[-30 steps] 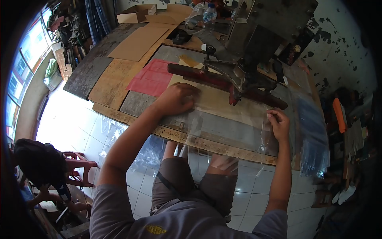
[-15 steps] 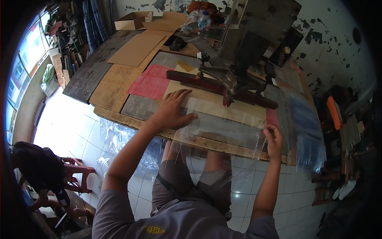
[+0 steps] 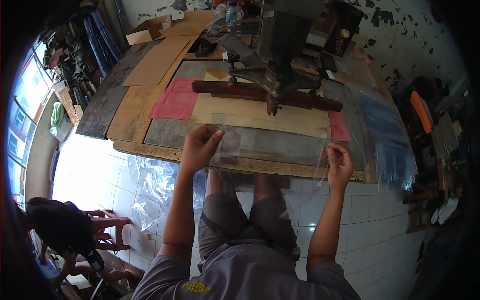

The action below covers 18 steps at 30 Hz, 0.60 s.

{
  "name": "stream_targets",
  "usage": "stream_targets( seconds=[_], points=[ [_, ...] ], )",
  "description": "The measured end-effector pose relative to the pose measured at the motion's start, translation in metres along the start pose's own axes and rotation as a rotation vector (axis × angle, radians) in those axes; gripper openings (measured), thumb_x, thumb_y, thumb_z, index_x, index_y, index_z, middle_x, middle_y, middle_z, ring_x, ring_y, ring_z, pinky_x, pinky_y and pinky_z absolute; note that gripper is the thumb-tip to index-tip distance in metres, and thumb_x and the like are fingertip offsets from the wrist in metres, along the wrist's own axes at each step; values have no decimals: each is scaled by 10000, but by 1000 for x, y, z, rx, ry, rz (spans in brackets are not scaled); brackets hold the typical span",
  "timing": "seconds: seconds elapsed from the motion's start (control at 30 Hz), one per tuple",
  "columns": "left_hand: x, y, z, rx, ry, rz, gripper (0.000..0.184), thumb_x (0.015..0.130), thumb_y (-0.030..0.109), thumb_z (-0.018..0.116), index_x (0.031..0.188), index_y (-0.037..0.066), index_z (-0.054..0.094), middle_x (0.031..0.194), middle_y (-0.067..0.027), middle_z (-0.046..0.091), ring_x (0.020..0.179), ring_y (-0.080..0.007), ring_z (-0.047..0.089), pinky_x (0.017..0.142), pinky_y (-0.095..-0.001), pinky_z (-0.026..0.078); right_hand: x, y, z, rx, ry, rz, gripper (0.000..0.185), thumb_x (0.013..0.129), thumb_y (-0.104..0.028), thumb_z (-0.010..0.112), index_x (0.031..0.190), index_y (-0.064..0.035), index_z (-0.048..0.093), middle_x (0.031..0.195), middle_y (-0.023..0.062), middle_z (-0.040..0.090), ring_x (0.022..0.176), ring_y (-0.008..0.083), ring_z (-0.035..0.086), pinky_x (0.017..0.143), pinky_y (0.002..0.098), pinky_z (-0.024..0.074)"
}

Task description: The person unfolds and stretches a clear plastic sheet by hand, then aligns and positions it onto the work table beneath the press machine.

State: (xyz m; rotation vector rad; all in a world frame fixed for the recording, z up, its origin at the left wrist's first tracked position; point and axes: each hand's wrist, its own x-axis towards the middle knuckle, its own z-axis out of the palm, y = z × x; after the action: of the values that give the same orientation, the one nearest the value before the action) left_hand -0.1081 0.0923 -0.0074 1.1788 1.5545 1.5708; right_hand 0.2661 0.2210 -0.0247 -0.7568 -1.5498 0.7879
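Observation:
A clear plastic sheet (image 3: 231,142) spans the space between my hands, its near part hanging past the table's front edge above my lap. My left hand (image 3: 199,147) is closed, thumb against fingers, on the sheet's left side. At the right side, my right hand (image 3: 340,162) pinches the sheet between thumb and fingertips. The far part of the sheet overlaps a pale yellow strip (image 3: 250,111) on the grey worktop. Above that strip stands a press with a long dark red bar (image 3: 295,100), apart from both hands. The sheet's exact outline is hard to see.
Pink sheets (image 3: 172,99) lie at both ends of the strip. A stack of clear bluish plastic (image 3: 387,135) hangs over the table's right edge. Cardboard (image 3: 156,62) lies at the back left. Crumpled plastic (image 3: 162,182) is on the floor. Another person (image 3: 62,230) is at lower left.
My left hand has gone from spread fingers over the strip to a pinch on the sheet's left side, nearer me. My right hand stays on the sheet. The camera view has shifted.

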Motion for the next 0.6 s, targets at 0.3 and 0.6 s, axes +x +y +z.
stream_targets(
  seconds=[0.3,0.6],
  points=[
    [3,-8,-4,-27,12,3,261,1017,246,694,936,-2,679,698,72,587,635,-1,466,561,-214,361,0,0,-4,2,4,57,129,989,-87,712,1083,-2,687,1014,18,655,903,78,634,810,227,495],
    [1,-10,-8,32,2,49,264,1009,232,698,926,-19,686,716,50,625,661,-11,496,591,-222,393,3,3,-1,-23,84,125,177,992,-148,724,1096,-6,701,922,4,680,830,72,626,745,224,478]
  ],
)
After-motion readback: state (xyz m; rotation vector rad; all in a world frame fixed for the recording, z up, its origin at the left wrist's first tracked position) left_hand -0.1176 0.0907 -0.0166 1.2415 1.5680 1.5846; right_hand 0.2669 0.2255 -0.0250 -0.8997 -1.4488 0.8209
